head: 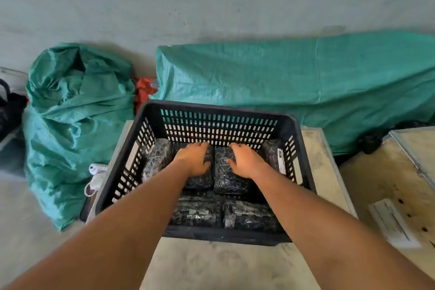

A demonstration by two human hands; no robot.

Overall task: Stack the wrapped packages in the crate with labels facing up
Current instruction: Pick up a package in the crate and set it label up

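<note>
Reaching down into the black slotted crate (219,122), both bare arms stretch forward from the bottom of the view. The left hand (194,158) lies palm-down on one dark wrapped package (202,181), its fingers (200,146) together and flat against the wrapping rather than clamped around it. The right hand (244,160) rests likewise on the neighbouring package (226,179), fingers slightly spread and curled over its far edge. Two more packages (195,212) lie side by side nearer the camera, another (156,158) leans at the crate's left wall, and one with a pale label (281,160) stands against the right wall. The crate sits on a pale tabletop (324,172). Green tarpaulin bundles (306,87) lie on the floor beyond.
</note>
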